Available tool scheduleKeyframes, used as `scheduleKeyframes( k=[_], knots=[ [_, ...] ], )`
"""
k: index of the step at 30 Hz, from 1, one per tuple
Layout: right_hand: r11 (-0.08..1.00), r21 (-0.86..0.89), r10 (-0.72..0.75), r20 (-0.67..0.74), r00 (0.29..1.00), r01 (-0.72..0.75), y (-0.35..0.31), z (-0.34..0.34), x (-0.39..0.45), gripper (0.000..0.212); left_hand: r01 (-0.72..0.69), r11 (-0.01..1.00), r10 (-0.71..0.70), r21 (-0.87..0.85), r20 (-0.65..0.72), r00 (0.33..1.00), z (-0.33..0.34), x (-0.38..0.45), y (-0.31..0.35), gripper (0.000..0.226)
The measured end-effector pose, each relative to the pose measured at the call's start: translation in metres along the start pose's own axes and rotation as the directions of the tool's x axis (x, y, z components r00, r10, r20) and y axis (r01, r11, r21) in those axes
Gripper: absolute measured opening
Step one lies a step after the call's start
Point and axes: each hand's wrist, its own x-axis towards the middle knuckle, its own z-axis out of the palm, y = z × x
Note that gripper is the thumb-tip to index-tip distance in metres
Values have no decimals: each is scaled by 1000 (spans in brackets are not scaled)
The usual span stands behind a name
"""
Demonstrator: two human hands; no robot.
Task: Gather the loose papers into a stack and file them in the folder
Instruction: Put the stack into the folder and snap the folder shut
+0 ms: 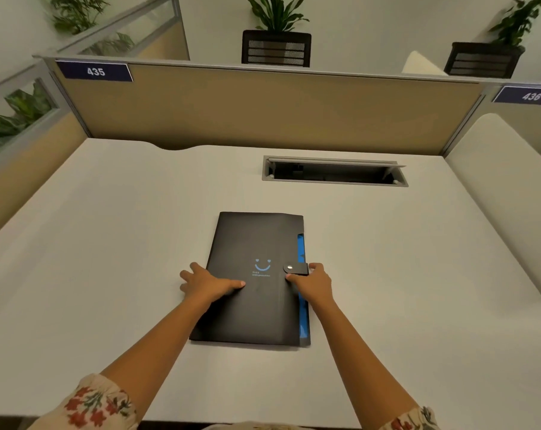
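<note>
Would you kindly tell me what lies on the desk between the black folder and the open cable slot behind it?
Nothing: in the head view, the desk is bare between the black folder and the cable slot.

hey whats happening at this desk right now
A person is working on a flat black folder with a blue smiley print that lies closed on the pale white desk. The left hand rests flat on its cover, while the right hand is at the black snap strap with a metal button on the folder's right edge. No loose papers are in view. The blue inner pockets show along that edge.
</note>
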Motion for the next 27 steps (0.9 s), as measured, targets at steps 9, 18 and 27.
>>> scheduleKeyframes(
  k=[9, 18, 27],
  knots=[
    [987, 162, -34, 196, 980, 2, 16, -1, -1, 50, 91, 952, -31, -293, 203, 979, -21, 24, -5, 81],
    [899, 418, -199, 135, 971, 126, -11, 25, 5, 39, 66, 852, 114, -520, 307, 945, -52, 48, 2, 72],
    [920, 268, -296, 3, 955, 284, -75, 39, 60, 42, -15, 820, 146, -573, 183, 972, -50, 74, 16, 67]
  ],
)
